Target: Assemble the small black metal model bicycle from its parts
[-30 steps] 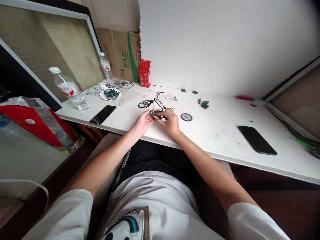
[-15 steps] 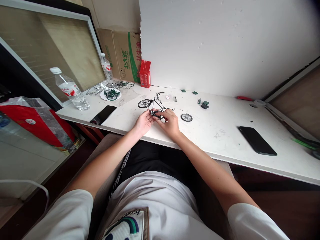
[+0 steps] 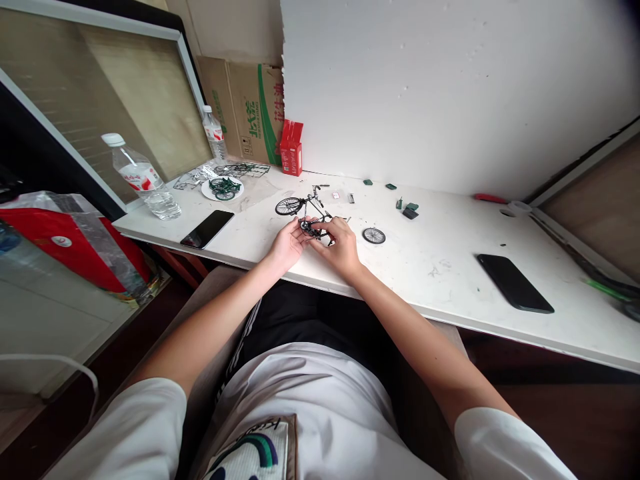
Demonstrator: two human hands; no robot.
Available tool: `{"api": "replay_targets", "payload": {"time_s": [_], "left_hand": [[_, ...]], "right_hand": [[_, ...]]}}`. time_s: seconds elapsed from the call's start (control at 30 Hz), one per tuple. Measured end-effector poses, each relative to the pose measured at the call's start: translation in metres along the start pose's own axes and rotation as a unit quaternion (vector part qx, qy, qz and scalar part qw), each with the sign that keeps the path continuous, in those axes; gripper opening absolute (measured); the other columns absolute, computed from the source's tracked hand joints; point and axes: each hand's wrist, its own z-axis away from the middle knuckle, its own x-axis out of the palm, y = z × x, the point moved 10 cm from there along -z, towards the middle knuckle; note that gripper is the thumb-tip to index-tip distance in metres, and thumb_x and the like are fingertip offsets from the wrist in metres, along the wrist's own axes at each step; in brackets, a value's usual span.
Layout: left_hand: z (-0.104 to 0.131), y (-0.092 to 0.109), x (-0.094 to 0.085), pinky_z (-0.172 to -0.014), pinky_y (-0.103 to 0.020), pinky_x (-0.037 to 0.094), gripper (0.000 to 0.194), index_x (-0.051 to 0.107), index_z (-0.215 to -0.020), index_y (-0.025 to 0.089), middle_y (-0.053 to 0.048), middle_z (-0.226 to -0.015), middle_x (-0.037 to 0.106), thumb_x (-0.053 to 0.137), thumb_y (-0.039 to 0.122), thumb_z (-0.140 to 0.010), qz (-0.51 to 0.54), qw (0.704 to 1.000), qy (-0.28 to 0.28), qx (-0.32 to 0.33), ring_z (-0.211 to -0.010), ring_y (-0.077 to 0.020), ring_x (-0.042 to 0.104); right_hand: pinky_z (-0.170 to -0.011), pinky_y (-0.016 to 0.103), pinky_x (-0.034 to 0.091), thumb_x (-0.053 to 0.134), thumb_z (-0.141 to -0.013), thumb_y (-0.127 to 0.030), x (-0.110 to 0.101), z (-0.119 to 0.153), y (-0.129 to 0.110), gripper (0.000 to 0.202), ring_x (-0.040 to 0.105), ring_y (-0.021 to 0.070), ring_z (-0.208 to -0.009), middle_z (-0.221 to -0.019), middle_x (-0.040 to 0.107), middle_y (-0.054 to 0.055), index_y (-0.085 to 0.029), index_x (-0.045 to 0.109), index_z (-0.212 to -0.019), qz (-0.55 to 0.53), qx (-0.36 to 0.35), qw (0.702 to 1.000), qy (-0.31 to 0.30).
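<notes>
Both hands are on a small black model bicycle (image 3: 306,208) above the white table, its front wheel pointing left and its handlebar toward the wall. My left hand (image 3: 290,245) is closed around the crank area from below, with the fingertips under the frame. My right hand (image 3: 339,243) pinches the rear part of the frame between thumb and fingers. What exactly lies under the right fingertips is hidden. A loose spoked wheel (image 3: 373,235) lies flat on the table to the right of my right hand.
A phone (image 3: 207,229) lies at left, a dark phone (image 3: 515,283) at right. Behind stand water bottles (image 3: 145,183), a red box (image 3: 291,150) and a white plate (image 3: 205,190) with green parts. Small green pieces (image 3: 411,208) and a grey piece (image 3: 351,198) lie near the wall.
The hands and the model bicycle stay in nearly the same place. The right fingers have shifted slightly on the rear frame.
</notes>
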Motion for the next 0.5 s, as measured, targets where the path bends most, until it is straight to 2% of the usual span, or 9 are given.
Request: {"api": "replay_targets", "payload": {"time_s": [0.1,0.17,0.27,0.33,0.5], "left_hand": [[0.001,0.0,-0.001,-0.094,-0.029,0.061,0.022,0.081,-0.113,0.014,-0.01,-0.112,0.086,0.063,0.026,-0.11,-0.003,1.0,0.01,-0.001,-0.098,-0.0176,0.08],[0.0,-0.001,-0.003,-0.099,-0.03,0.061,0.021,0.081,-0.109,0.014,-0.01,-0.109,0.085,0.063,0.026,-0.11,0.0,1.0,0.012,-0.001,-0.1,-0.0183,0.08],[-0.001,-0.001,-0.002,-0.104,-0.033,0.062,0.021,0.08,-0.106,0.016,-0.01,-0.109,0.085,0.064,0.028,-0.109,-0.002,1.0,-0.001,0.005,-0.104,-0.0199,0.081],[-0.002,-0.001,-0.003,-0.108,-0.035,0.061,0.021,0.08,-0.108,0.016,-0.011,-0.11,0.085,0.065,0.03,-0.109,-0.011,1.0,-0.004,0.006,-0.109,-0.0218,0.081],[-0.001,0.0,-0.003,-0.107,-0.035,0.06,0.021,0.079,-0.107,0.017,-0.011,-0.111,0.085,0.067,0.033,-0.109,-0.036,0.999,0.001,0.018,-0.111,-0.0223,0.08]], "right_hand": [[-0.087,0.044,0.059,0.081,-0.096,-0.07,-0.005,-0.001,-0.008,0.051,0.068,0.0286,-0.095,-0.105,0.076,0.01,-0.024,0.078,-0.118,-0.034,-0.003,0.999,0.003],[-0.09,0.045,0.06,0.075,-0.098,-0.076,-0.012,-0.001,-0.015,0.056,0.069,0.0298,-0.101,-0.109,0.075,0.012,-0.024,0.076,-0.12,-0.057,-0.007,0.998,0.017],[-0.091,0.045,0.059,0.046,-0.115,-0.069,-0.022,0.0,-0.015,0.053,0.068,0.0283,-0.1,-0.109,0.07,0.012,-0.024,0.073,-0.124,-0.061,0.026,0.996,0.054],[-0.094,0.046,0.059,0.032,-0.12,-0.06,-0.026,0.0,-0.01,0.054,0.067,0.0278,-0.101,-0.11,0.067,0.012,-0.024,0.072,-0.126,-0.055,0.053,0.994,0.074],[-0.088,0.043,0.061,0.041,-0.119,-0.059,-0.022,-0.003,-0.003,0.046,0.069,0.0275,-0.102,-0.11,0.07,0.012,-0.025,0.072,-0.12,-0.068,0.053,0.994,0.072]]}}
